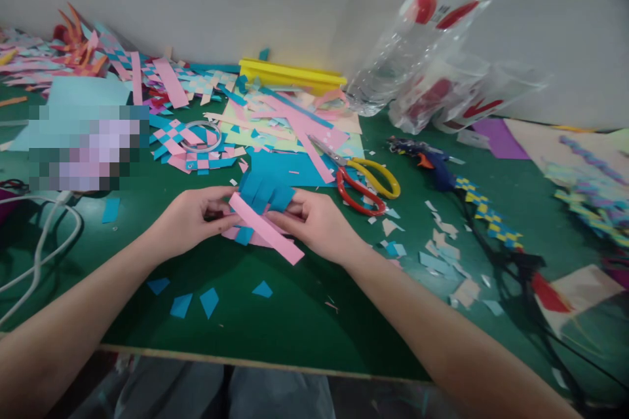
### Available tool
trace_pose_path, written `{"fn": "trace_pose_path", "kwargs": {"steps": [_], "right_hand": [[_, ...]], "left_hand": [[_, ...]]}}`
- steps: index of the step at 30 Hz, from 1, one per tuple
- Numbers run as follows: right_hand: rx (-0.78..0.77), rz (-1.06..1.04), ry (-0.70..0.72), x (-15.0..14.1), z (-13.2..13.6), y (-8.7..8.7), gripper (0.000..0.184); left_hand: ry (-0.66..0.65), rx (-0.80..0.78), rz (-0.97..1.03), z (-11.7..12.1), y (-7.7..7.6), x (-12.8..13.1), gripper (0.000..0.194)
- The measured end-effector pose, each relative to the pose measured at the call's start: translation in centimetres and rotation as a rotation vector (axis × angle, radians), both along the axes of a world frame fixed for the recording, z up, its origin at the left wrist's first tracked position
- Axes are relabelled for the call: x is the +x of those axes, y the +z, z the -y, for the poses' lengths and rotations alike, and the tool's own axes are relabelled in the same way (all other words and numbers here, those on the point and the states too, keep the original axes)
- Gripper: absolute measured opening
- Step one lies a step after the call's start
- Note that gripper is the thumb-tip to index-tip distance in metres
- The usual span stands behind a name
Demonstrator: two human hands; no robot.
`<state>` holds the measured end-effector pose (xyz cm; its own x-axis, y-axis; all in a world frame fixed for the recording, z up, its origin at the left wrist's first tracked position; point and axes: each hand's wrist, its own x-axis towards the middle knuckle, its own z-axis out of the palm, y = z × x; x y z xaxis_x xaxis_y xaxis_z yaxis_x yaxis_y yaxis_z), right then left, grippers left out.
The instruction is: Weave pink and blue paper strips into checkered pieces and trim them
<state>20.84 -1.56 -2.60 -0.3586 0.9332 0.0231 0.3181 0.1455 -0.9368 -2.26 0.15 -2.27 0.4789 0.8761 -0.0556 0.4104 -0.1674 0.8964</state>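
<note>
Green desk (295, 340), blue scraps (209, 302) nearest. Left of scissors (343, 161), left fingers (217, 228) and right fingers (287, 224) clamp partly interlaced blue-pink paper strips (260, 193); seemingly mid-weave, next move calls for steady pinch. Behind scissors, yellow plastic piece (295, 78).

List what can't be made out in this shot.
Head view: some fingertips of left hand and right hand, hidden by the paper piece they hold.
Head view: underside of that piece, turned away.
Head view: object at the white cable, pixelated.
Head view: top of the clear plastic container, cut off by upper edge.
Head view: small print on its label, blurred.
</note>
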Motion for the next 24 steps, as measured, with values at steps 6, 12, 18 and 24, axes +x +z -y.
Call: {"fn": "trace_pose_path", "kwargs": {"steps": [6, 12, 18, 24], "right_hand": [[-0.255, -0.283, -0.102, 0.0, -0.3, -0.3, 0.043], [-0.392, -0.285, 0.024, 0.2, -0.4, -0.1, 0.030], [0.150, 0.164, -0.142, 0.6, -0.3, -0.6, 0.027], [0.736, 0.563, -0.267, 1.5, -0.6, -0.9, 0.027]], "left_hand": [[0.062, -0.084, 0.044, -0.3, 0.0, -0.2, 0.064], [0.046, -0.002, -0.046, -0.2, 0.3, -0.4, 0.066], [0.004, 0.431, -0.294, 0.0, -0.2, -0.4, 0.059], [0.085, 0.606, -0.422, -0.1, -0.5, -1.1, 0.051]]}}
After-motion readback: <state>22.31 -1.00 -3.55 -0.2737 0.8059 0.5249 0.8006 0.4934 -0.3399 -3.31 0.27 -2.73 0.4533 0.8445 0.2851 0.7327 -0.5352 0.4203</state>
